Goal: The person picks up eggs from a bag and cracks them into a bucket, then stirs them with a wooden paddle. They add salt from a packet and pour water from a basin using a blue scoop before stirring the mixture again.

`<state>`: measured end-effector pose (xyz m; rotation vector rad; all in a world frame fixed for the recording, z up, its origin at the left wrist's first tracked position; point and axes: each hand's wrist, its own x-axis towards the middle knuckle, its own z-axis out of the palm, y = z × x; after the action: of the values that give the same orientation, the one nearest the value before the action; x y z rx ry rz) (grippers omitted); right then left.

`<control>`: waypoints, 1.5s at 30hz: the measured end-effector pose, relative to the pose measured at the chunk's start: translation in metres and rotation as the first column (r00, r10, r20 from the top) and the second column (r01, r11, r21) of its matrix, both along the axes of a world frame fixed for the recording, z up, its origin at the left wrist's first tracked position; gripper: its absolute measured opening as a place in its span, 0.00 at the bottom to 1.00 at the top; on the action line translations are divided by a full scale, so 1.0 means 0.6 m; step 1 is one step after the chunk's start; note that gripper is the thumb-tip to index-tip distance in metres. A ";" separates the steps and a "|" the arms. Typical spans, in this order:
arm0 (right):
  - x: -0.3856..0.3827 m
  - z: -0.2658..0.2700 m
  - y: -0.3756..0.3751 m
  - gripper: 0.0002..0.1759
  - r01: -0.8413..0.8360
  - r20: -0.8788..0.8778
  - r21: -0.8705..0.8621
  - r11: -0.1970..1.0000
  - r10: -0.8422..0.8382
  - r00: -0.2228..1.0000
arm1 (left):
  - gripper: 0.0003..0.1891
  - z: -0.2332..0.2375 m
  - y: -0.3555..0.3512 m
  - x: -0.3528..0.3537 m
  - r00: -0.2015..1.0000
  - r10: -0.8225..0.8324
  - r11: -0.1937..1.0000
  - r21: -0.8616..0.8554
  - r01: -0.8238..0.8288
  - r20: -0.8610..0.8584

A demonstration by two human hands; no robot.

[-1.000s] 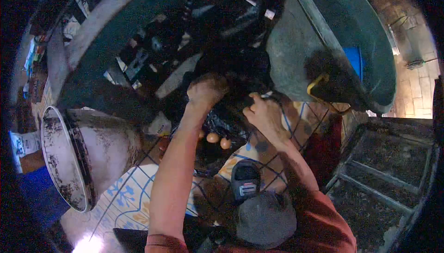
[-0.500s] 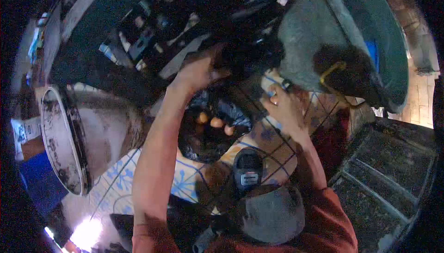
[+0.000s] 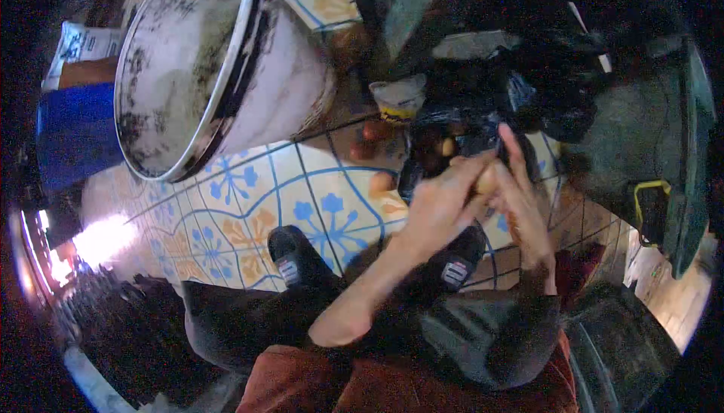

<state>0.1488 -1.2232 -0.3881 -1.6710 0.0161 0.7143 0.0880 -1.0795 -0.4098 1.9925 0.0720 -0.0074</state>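
My left hand (image 3: 441, 198) and my right hand (image 3: 524, 202) meet in front of a black plastic bag (image 3: 467, 119). Between them is a small round tan thing (image 3: 486, 179), its kind blurred by motion. The fingers of my left hand close on it. My right hand is against its other side, one finger stretched upward. Another round light-brown thing (image 3: 449, 147) lies in the bag. Beside the bag, an orange-brown round thing (image 3: 382, 182) rests on the tiled floor, with reddish round ones (image 3: 363, 149) behind it. A white and yellow packet or cup (image 3: 400, 96) stands near the bag.
A large stained white bucket (image 3: 241, 81) lies tilted at the left, near a blue box (image 3: 75, 134). My slippers (image 3: 298, 258) are on the patterned tiles (image 3: 324, 179). A green basin or panel (image 3: 641, 119) with a yellow-edged handle (image 3: 652, 209) is at the right.
My view has swung left and down, bringing the bucket closer. My hands, apart before with a small white item in the right, are now together on a round tan thing.
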 end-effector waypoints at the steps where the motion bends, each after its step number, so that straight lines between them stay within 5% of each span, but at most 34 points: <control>1: -0.012 -0.012 0.017 0.30 -0.044 0.050 -0.045 0.998 0.047 0.998 | 0.31 -0.010 0.027 -0.014 0.999 0.004 1.000 -0.028 -0.002 0.054; 4: -0.017 -0.024 0.075 0.27 -0.197 -0.097 -0.074 0.978 0.190 0.977 | 0.29 -0.013 0.131 -0.058 0.977 0.018 0.975 -0.213 -0.064 -0.212; 6: -0.024 -0.061 0.117 0.20 -0.317 0.282 -0.223 0.922 0.372 0.884 | 0.30 -0.017 0.197 -0.090 0.944 0.208 0.885 -0.362 -0.293 -0.256; 8: -0.032 -0.088 0.160 0.17 -0.361 0.574 -0.474 0.803 0.593 0.565 | 0.30 -0.028 0.266 -0.126 0.911 0.299 0.847 -0.360 -0.391 -0.285; 10: -0.048 -0.111 0.207 0.14 -0.481 0.464 -0.744 0.463 0.877 0.127 | 0.29 -0.009 0.314 -0.155 0.864 0.294 0.771 -0.432 -0.468 -0.409; 11: -0.069 -0.141 0.216 0.16 -0.368 0.467 -0.825 0.429 0.884 -0.016 | 0.29 0.001 0.329 -0.165 0.870 0.274 0.772 -0.445 -0.453 -0.411; 14: -0.106 -0.227 0.227 0.16 -0.271 0.439 -0.872 0.407 0.895 -0.071 | 0.29 0.050 0.348 -0.182 0.892 0.125 0.755 -0.542 -0.369 -0.434; 18: -0.119 -0.245 0.232 0.17 -0.454 0.334 -0.845 0.282 0.942 -0.036 | 0.27 0.165 0.376 -0.198 0.907 0.055 0.786 -0.542 -0.298 -0.419; 20: -0.111 -0.243 0.228 0.19 -0.532 0.267 -0.819 0.214 0.963 -0.023 | 0.28 0.220 0.408 -0.219 0.962 0.078 0.824 -0.526 -0.209 -0.260; 22: -0.089 -0.212 0.236 0.19 -0.649 0.342 -0.671 0.358 0.926 0.158 | 0.30 0.258 0.431 -0.222 0.981 0.179 0.820 -0.539 -0.192 -0.076; 24: -0.058 -0.124 0.249 0.21 -0.659 0.422 -0.419 0.625 0.776 0.469 | 0.31 0.289 0.446 -0.219 0.923 0.367 0.766 -0.601 -0.229 0.116; 26: -0.024 -0.052 0.260 0.26 -0.527 0.400 -0.337 0.780 0.625 0.670 | 0.31 0.317 0.466 -0.200 0.869 0.494 0.773 -0.468 -0.429 0.018; 29: 0.024 0.121 0.309 0.32 -0.408 0.405 0.060 0.911 0.351 0.844 | 0.29 0.326 0.508 -0.132 0.845 0.535 0.797 -0.330 -0.505 0.001; 31: 0.036 0.202 0.346 0.35 -0.366 0.496 0.149 0.918 0.251 0.831 | 0.27 0.297 0.542 -0.086 0.882 0.466 0.865 -0.245 -0.437 0.069; 34: 0.030 0.255 0.423 0.35 -0.262 0.719 0.293 0.920 -0.031 0.695 | 0.30 0.264 0.576 -0.033 0.920 0.390 0.908 -0.148 -0.392 -0.043; 37: 0.046 0.285 0.503 0.31 -0.466 0.970 0.040 0.884 0.078 0.231 | 0.29 0.256 0.584 -0.008 0.939 0.342 0.810 -0.495 -0.314 -0.036; 40: 0.055 0.247 0.572 0.28 -0.385 0.952 -0.241 0.891 0.295 0.087 | 0.24 0.270 0.580 -0.004 0.904 0.383 0.924 -0.069 -0.377 0.187; 43: 0.055 0.253 0.569 0.27 -0.430 0.912 -0.141 0.892 0.287 0.295 | 0.25 0.250 0.594 -0.002 0.922 0.365 0.918 -0.214 -0.334 0.127; 45: 0.070 0.246 0.570 0.27 -0.440 0.728 0.179 0.880 0.183 0.661 | 0.28 0.259 0.594 -0.005 0.937 0.348 0.893 -0.311 -0.325 0.020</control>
<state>0.1906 -0.8811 -0.2407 -1.5141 -0.9247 0.2645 0.0852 -0.7232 -0.2543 1.6475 0.3487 0.2674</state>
